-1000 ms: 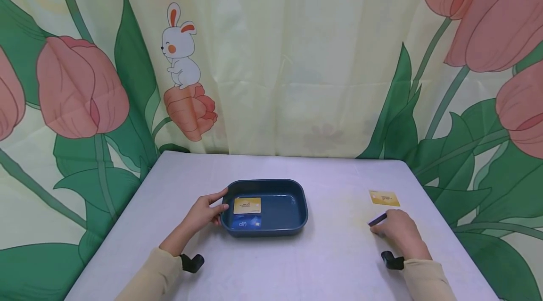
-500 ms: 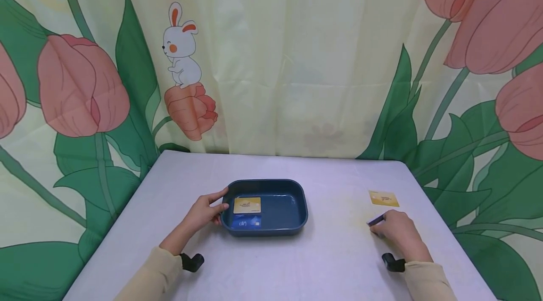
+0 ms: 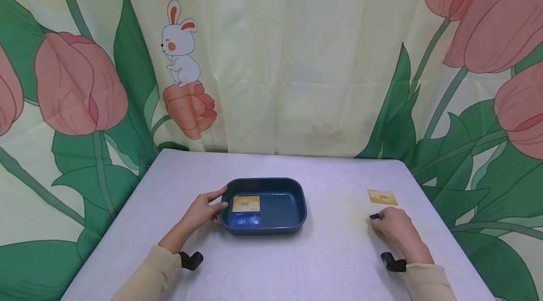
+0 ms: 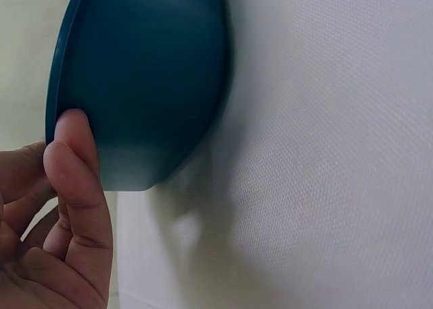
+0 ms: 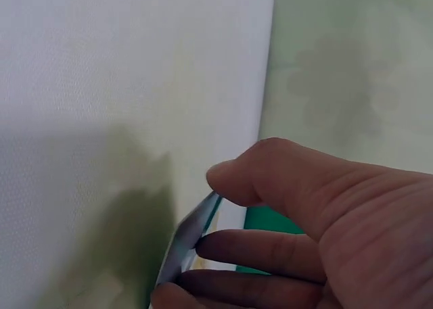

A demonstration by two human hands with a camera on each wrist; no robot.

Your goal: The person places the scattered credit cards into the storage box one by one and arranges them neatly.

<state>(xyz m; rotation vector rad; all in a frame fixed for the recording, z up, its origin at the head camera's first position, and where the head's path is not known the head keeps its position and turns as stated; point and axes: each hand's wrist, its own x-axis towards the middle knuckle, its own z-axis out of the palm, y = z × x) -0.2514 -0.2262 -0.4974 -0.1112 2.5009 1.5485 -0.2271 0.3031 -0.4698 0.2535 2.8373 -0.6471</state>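
Note:
A dark blue rectangular tray point(image 3: 280, 211) stands on the table left of centre. Inside it, at its left end, a gold card point(image 3: 246, 204) lies just behind a blue card point(image 3: 245, 220) marked "VIP". My left hand point(image 3: 201, 210) grips the tray's left end by the rim, its fingers point(image 4: 78, 180) curled at the wall in the left wrist view. Over the table's right part, my right hand point(image 3: 395, 226) pinches a thin card point(image 5: 186, 238) between thumb and fingers. That card is tilted nearly edge-on, with a small dark blue part showing in the head view.
Another gold card point(image 3: 382, 197) lies flat on the table, just beyond the right hand. The white-covered table point(image 3: 297, 268) reaches back to a curtain point(image 3: 288, 79) printed with tulips and a rabbit. Each wrist wears a black camera mount.
The card in my right hand has turned, and a shorter part of it now shows past the fingers. My left hand keeps its grip on the tray, which has not moved.

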